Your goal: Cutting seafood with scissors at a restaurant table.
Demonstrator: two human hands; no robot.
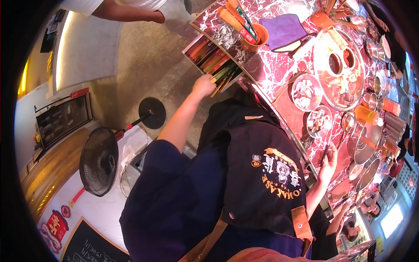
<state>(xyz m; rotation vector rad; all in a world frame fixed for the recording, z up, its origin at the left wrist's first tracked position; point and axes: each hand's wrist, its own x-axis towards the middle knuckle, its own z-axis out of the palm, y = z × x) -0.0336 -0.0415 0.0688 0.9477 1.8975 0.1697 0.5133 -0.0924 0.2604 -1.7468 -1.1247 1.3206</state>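
My left hand [204,85] is at the near corner of a pulled-out drawer [193,58] under the counter's edge. Its fingers close round the end of a yellow-green flat stick [218,76]; the exact hold is partly hidden. More coloured sticks [216,62] lie in rows inside the drawer. Over the counter, my right hand [330,160] grips a slim utensil with a dark handle [324,154]; its kind is unclear. Beyond it sit a metal bowl of chopped food [319,121] and another metal bowl with pale pieces [306,92].
The red marbled counter [281,70] holds an orange cup of sticks [254,42], a purple cloth [283,29], a large round food tray [340,88] and a bottle of yellow liquid [368,114]. Behind me stands a black fan [100,160]. A person's arm [129,11] is nearby.
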